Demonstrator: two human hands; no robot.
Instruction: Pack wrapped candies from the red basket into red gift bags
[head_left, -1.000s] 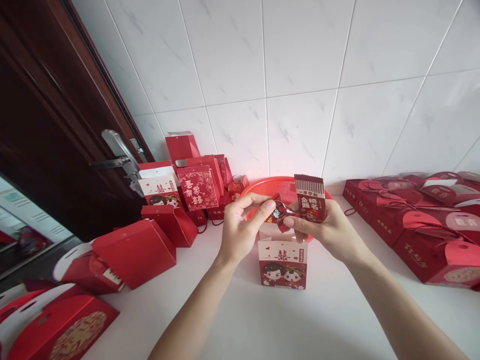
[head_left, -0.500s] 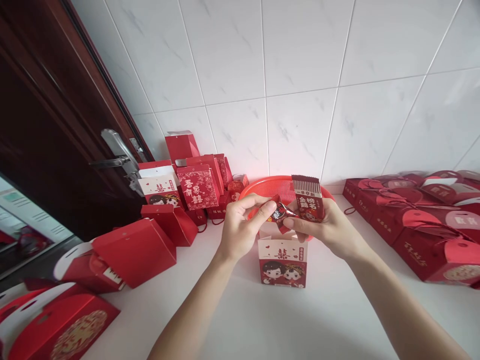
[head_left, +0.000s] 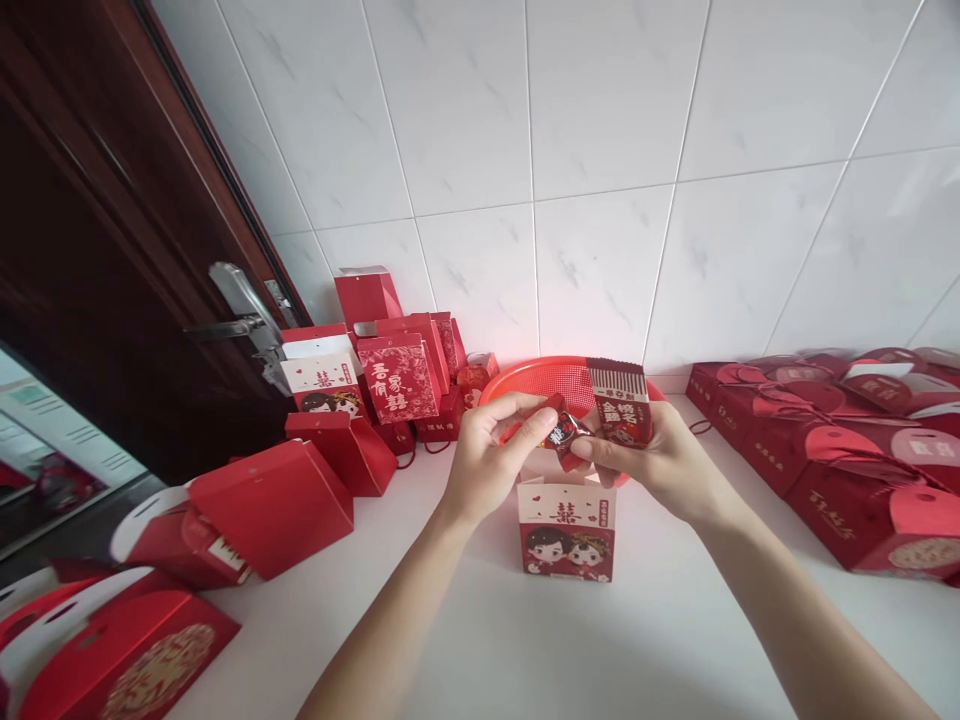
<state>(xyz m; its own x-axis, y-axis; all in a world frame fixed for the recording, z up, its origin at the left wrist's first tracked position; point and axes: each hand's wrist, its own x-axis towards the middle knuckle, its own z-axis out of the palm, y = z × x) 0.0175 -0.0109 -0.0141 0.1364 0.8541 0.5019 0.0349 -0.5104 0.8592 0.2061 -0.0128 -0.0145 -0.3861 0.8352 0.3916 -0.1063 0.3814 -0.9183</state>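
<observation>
Candy [head_left: 562, 432] in a shiny red wrapper is pinched at both ends, between the fingers of my left hand [head_left: 486, 458] and those of my right hand [head_left: 667, 460], above an open cartoon-printed box [head_left: 567, 545] on the white tabletop [head_left: 480, 645]. My right fingers also grip a dark red snack packet [head_left: 621, 402], and a red basket [head_left: 536, 376] sits behind the box
</observation>
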